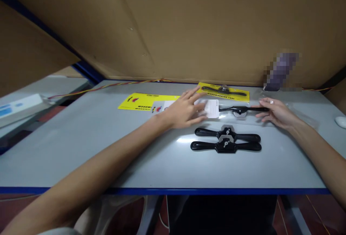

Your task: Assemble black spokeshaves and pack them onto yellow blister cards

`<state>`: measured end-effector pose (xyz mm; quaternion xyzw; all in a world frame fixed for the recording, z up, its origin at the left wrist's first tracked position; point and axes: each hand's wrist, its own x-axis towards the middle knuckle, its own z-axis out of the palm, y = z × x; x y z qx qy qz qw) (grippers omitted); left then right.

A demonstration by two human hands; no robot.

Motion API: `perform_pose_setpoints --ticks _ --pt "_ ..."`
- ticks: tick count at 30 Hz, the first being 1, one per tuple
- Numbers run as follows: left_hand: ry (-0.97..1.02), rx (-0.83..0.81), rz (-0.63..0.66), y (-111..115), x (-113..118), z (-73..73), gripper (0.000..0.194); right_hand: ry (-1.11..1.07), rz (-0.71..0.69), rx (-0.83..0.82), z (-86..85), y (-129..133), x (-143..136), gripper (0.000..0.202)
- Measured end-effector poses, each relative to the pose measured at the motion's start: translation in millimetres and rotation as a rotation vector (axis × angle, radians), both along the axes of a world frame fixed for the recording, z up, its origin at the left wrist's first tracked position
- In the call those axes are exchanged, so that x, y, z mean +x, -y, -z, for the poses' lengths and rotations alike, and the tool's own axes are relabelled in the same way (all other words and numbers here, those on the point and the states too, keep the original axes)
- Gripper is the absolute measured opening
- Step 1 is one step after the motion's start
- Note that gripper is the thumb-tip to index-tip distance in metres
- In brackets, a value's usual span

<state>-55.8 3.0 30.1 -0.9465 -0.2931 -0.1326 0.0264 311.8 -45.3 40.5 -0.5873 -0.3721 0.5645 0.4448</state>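
Observation:
My left hand lies with its fingers spread over a white printed card. More grey and white card shows behind its wrist. In my right hand is the handle end of a black spokeshave, which lies level, its other end reaching the white card. Clear plastic film spreads around and under this hand. Closer to the front, two more black spokeshaves, a rear one and a front one, lie side by side, their metal parts touching or overlapping.
At the back, a yellow card bears another spokeshave. Several yellow cards lie left of my hand. A blurred dark object stands at the back right. A white box sits on the left-hand table, and a white mouse-like object lies far right.

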Motion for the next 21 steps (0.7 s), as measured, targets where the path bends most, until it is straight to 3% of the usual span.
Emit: perform_pose_setpoints --ticks 5,12,17,21 --pt "-0.026 -0.113 -0.059 -6.2 0.9 16.2 0.052 0.007 0.026 -0.019 -1.4 -3.0 5.0 0.011" --pt "-0.024 0.029 -0.165 -5.7 -0.8 10.4 0.071 0.003 0.077 -0.010 -2.4 -3.7 6.1 0.014" --pt "-0.077 0.023 -0.295 -7.6 -1.9 9.1 0.078 0.021 0.094 0.043 2.1 -5.4 7.5 0.019" --pt "-0.085 -0.024 -0.249 -8.7 -3.4 8.2 0.077 0.048 0.127 0.077 5.6 -6.2 6.7 0.015"
